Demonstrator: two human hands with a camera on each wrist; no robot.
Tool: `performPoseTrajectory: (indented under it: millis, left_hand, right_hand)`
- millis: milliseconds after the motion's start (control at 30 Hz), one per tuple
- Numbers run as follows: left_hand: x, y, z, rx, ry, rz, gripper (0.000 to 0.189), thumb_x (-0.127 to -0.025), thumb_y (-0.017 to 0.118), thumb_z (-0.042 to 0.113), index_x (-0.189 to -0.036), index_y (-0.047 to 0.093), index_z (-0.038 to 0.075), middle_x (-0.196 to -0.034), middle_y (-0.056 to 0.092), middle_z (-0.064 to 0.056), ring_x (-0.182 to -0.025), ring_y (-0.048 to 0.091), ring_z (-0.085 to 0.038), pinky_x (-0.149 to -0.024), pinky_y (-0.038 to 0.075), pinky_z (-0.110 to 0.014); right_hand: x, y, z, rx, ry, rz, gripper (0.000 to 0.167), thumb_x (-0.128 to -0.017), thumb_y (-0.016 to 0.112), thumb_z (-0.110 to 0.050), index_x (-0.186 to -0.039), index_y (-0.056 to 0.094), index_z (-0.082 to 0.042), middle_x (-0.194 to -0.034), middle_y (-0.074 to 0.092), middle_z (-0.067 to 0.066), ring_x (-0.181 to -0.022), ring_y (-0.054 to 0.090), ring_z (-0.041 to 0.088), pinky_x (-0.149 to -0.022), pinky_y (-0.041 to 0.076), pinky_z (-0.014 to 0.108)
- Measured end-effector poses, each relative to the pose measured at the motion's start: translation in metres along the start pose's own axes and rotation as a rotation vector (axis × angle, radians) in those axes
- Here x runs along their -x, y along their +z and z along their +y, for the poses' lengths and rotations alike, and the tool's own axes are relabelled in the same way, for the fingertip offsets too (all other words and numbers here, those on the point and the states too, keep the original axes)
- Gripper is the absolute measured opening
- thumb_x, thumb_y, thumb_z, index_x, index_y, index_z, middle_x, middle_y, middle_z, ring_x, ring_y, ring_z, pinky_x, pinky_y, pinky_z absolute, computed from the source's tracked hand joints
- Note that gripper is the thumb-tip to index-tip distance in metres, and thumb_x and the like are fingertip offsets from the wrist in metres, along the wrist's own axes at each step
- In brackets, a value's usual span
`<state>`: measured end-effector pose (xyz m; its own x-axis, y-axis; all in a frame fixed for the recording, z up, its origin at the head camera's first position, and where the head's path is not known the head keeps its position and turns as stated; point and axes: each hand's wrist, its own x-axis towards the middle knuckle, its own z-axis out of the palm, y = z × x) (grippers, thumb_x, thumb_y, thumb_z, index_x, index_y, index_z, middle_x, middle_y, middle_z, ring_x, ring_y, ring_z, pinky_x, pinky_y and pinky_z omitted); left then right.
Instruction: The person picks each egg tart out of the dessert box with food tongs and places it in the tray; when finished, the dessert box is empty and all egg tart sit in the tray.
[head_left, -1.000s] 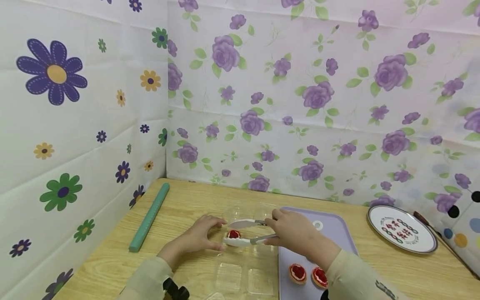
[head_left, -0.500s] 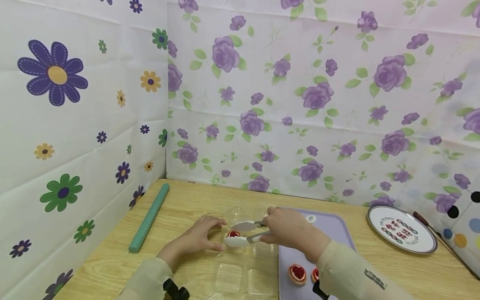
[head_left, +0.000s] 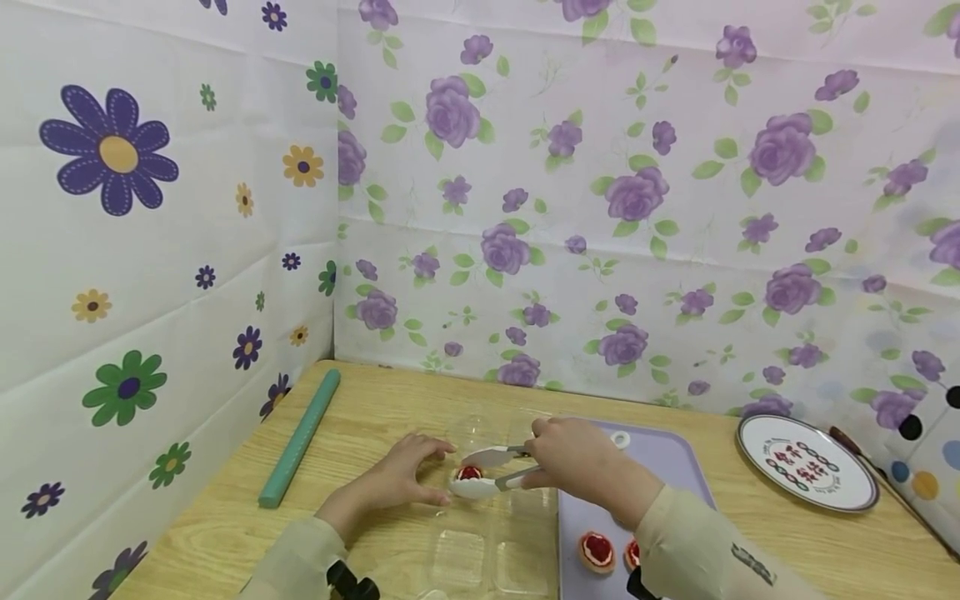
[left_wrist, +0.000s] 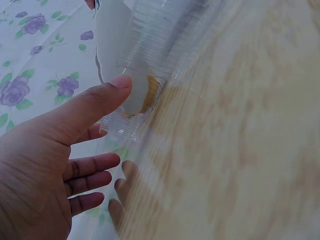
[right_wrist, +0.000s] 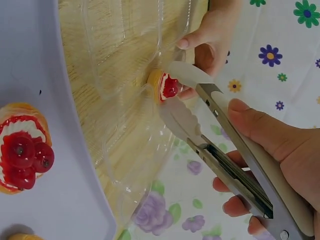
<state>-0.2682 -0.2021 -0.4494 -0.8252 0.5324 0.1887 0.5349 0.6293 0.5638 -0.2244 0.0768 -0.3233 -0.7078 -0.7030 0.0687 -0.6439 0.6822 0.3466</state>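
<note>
My right hand (head_left: 573,457) grips metal tongs (right_wrist: 235,165) with pale tips. Their tips stand apart on either side of a small red-topped tart (head_left: 469,473), which sits in a compartment of a clear plastic container (head_left: 459,557). White cream and red berries show on the tart in the right wrist view. My left hand (head_left: 405,473) is at the container's left edge, thumb and fingers spread. In the left wrist view its thumb tip is right at the ribbed plastic wall, and the other fingers are loosely extended.
A lilac tray (head_left: 667,442) right of the container bears more tarts (head_left: 597,552), one partly behind my right sleeve. A green stick (head_left: 300,440) lies at left. A printed white plate (head_left: 806,462) stands at right, a brown-handled utensil (head_left: 855,450) beside it. Patterned cloth walls (head_left: 525,292) close the table's back and left.
My right hand and forearm have shifted slightly left with the tongs, and the sleeve covers more of a tart on the tray. The left hand has stayed in place.
</note>
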Motion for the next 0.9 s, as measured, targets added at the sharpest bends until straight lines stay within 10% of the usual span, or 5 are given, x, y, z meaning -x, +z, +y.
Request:
performPoseTrajectory:
  millis: [900]
  left_hand:
    - [0.000, 0.001, -0.002, 0.013, -0.001, -0.012, 0.075, -0.073, 0.080, 0.044, -0.134, 0.052, 0.011, -0.122, 0.060, -0.008, -0.118, 0.049, -0.027, -0.105, 0.034, -0.057]
  right_hand:
    - [0.054, 0.000, 0.013, -0.065, 0.049, 0.283, 0.046, -0.083, 0.065, -0.049, -0.115, 0.068, -0.017, -0.084, 0.053, -0.007, -0.060, 0.036, 0.002, -0.052, 0.035, 0.016]
